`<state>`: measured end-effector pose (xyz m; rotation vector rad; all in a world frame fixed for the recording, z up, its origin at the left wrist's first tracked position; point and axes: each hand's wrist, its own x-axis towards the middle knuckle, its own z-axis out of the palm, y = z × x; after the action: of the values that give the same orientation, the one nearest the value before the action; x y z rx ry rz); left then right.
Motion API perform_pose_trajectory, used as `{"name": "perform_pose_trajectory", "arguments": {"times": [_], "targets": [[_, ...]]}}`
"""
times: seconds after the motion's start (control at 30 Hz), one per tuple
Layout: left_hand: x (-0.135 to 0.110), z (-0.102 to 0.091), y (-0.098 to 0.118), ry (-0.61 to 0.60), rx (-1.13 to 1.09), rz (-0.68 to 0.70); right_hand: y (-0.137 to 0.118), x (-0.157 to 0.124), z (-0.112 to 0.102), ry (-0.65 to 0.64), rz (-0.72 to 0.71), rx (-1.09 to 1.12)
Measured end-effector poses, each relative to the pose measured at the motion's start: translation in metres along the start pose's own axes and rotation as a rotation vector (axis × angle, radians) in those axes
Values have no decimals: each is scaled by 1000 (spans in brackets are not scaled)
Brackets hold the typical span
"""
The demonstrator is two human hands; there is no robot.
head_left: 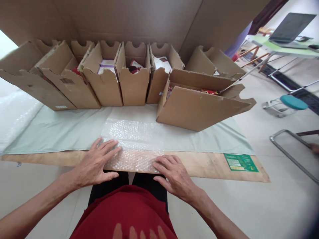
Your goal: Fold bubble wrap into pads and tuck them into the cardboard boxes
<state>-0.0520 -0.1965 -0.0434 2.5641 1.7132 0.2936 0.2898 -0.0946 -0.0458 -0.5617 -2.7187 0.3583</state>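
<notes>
A sheet of clear bubble wrap [133, 141] lies flat on the table, reaching from the pale green cover [62, 132] to the wooden front edge [204, 166]. My left hand [96, 162] rests flat on the sheet's near left corner, fingers spread and open. On the near right corner, my right hand [173, 172] lies palm down, its fingers stretched out too. Neither hand holds anything.
A row of open cardboard boxes [132, 76] with packets inside stands behind the sheet. A larger box [196, 106] sits tilted at the right. A green label [240, 162] is on the table's right end. A stool [291, 103] and metal frames stand on the floor to the right.
</notes>
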Motion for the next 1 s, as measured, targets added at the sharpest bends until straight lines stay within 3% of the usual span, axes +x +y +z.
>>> {"name": "perform_pose_trajectory", "arguments": {"times": [0.1, 0.23, 0.37, 0.47, 0.53, 0.63, 0.73, 1.0], "targets": [[-7, -1, 8, 4, -2, 11, -2, -6, 3, -9, 7, -29], [-14, -2, 10, 20, -41, 1, -5, -12, 1, 100, -2, 49], [-20, -2, 3, 60, -128, -25, -12, -13, -21, 155, 60, 327], [-19, -4, 0, 124, -295, -62, -10, -12, -40, 207, 210, 515], [-12, -8, 1, 150, -445, -192, -3, -10, -46, 284, 374, 574], [8, -17, 6, 82, -574, -531, 14, -3, -39, 412, 604, 648], [29, -21, 8, 45, -599, -688, 31, 5, -24, 447, 685, 715], [45, -6, -2, -2, -388, -716, 41, 5, 2, 339, 762, 302]]}}
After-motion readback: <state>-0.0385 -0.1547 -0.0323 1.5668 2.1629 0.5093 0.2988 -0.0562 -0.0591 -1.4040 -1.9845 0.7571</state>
